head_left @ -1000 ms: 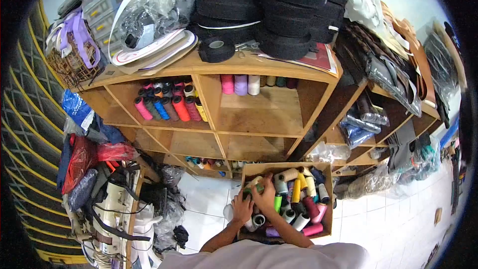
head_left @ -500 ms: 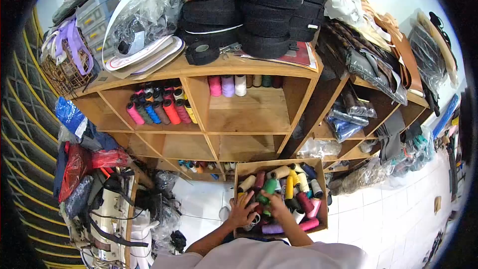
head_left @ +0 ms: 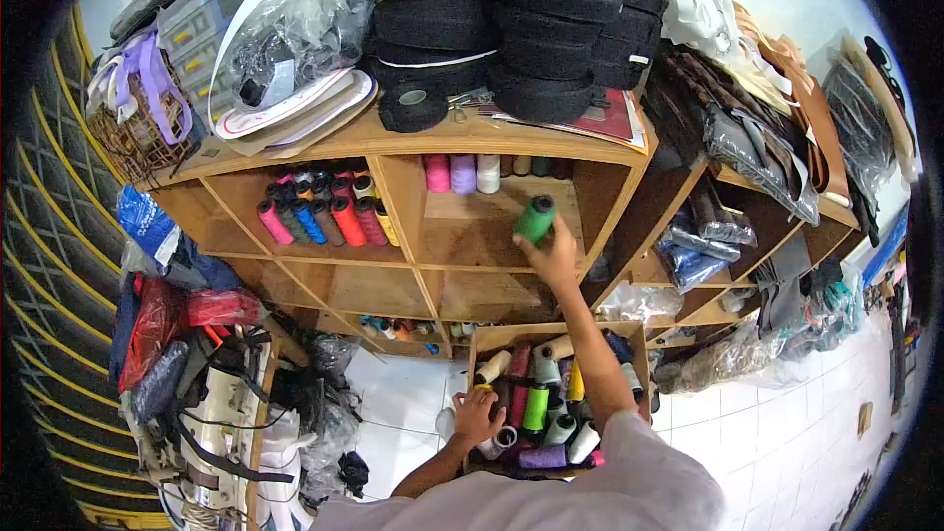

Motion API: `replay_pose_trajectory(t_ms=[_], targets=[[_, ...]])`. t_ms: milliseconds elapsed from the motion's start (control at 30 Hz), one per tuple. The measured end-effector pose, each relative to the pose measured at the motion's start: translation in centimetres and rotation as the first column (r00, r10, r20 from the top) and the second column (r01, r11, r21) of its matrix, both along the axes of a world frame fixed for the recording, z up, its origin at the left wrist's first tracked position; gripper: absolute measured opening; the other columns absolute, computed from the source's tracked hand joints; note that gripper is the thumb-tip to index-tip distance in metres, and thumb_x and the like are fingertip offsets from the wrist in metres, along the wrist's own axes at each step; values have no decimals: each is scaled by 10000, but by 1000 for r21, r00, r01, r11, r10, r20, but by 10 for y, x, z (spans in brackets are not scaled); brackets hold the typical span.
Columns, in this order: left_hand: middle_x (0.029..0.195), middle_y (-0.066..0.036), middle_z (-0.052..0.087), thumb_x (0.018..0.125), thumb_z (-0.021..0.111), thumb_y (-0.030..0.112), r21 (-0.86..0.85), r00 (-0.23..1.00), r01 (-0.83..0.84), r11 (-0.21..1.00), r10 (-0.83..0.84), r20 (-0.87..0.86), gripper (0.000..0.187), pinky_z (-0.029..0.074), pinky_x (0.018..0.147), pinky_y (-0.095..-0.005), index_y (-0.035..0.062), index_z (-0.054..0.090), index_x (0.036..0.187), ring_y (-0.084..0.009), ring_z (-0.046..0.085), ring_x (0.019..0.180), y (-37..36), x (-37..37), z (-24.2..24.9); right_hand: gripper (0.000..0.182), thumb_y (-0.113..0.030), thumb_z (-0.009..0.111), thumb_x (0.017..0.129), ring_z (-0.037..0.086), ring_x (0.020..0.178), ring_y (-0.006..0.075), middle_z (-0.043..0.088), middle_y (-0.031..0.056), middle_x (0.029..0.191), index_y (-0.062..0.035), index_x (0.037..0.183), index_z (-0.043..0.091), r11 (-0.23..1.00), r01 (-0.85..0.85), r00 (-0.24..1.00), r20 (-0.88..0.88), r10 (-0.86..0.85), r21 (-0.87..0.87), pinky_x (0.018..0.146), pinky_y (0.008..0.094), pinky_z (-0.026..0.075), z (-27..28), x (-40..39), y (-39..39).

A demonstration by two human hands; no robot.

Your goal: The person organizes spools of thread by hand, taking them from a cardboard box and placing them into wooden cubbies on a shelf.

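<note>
My right hand (head_left: 553, 258) is closed around a green thread spool (head_left: 535, 220), raised in front of the upper right compartment of the wooden shelf (head_left: 497, 241). My left hand (head_left: 479, 415) rests low at the left side of the open box (head_left: 641, 344), its fingers apart beside the spools. Many thread spools lie jumbled in that box, among them a bright green spool (head_left: 535, 407), a purple spool (head_left: 542, 456) and a dark red spool (head_left: 519, 361). In the compartment, a pink spool (head_left: 438, 173), a lilac spool (head_left: 488, 173) and darker ones stand at the back.
Colourful spools (head_left: 317, 222) stand in rows in the compartment to the left. Black rolls of strap (head_left: 541, 39) are piled on the shelf top. Bagged materials (head_left: 693, 246) fill shelving at the right. A cluttered stand (head_left: 218, 413) is on the left, above white floor tiles (head_left: 393, 413).
My right hand has lifted the green spool out of the box and up to the shelf compartment. My left hand has stayed at the box's left side. The view has shifted slightly.
</note>
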State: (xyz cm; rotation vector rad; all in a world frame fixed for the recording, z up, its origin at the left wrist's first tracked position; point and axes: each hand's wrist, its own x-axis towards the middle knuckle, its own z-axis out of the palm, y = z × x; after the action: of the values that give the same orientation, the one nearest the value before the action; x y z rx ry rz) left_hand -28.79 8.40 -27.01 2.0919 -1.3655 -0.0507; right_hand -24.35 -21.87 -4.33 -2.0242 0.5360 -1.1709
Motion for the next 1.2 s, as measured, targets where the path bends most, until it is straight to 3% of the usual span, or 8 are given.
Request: replay_pose_trajectory(t_ms=[133,267,400,467,600,700,867,1200], targets=[[1047,-71,625,841,619,405,125,999,4,992,1,-37,347,327,902,-562,109,622,1024,-276,573,1080,0,1,4,535,-220,827,742,624,974,460,661,255,987,-16,1158,557,989,145,986,-85,-145,-12,807,475,502,-12,56,-43],[1027,-73,625,841,620,399,103,1000,-26,994,27,-7,342,321,915,-566,108,622,1021,-278,574,1069,0,1,-4,620,-286,827,772,630,1029,434,653,269,1062,31,1215,531,976,212,957,-191,-219,-59,853,450,497,-14,80,-64],[1038,-80,625,853,611,394,98,999,-25,995,27,-19,331,322,913,-563,107,620,1019,-286,567,1077,0,0,-2,624,-291,830,769,622,982,457,647,263,1022,48,1190,519,986,145,983,-123,-135,80,842,474,494,-27,95,-76],[1040,-82,626,854,610,391,98,1000,-24,995,26,-12,326,324,910,-562,106,618,1012,-285,567,1077,-1,1,2,669,-304,836,766,611,974,461,642,252,1012,54,1217,497,934,268,957,-50,-287,-236,841,488,489,-46,106,-89],[1010,-80,617,863,608,390,100,999,-27,995,29,-16,317,331,903,-548,103,616,1000,-305,564,1064,-1,0,2,707,-312,849,753,600,979,461,638,247,1006,54,1233,480,939,254,964,-17,-265,-231,852,503,482,-43,104,-85],[995,-81,625,873,599,351,99,999,-32,995,30,21,267,335,901,-548,104,617,972,-293,579,1038,-3,0,1,734,-354,851,743,599,983,441,634,251,1004,53,1228,478,976,190,967,-152,-205,-105,862,514,474,-45,108,-88],[945,-76,628,880,593,300,59,997,-36,998,32,75,201,345,890,-549,107,616,930,-280,596,974,-4,1,-2,775,-472,844,711,620,980,412,647,229,1021,9,1220,511,912,348,882,-255,-397,-218,850,495,488,-49,111,-90],[905,-62,622,869,602,285,82,997,-40,996,35,62,181,364,864,-551,105,617,881,-274,592,959,-5,1,-6,876,-583,820,678,616,1020,406,661,210,1063,7,1247,512,898,357,846,-318,-427,-258,880,471,486,-49,110,-90]])
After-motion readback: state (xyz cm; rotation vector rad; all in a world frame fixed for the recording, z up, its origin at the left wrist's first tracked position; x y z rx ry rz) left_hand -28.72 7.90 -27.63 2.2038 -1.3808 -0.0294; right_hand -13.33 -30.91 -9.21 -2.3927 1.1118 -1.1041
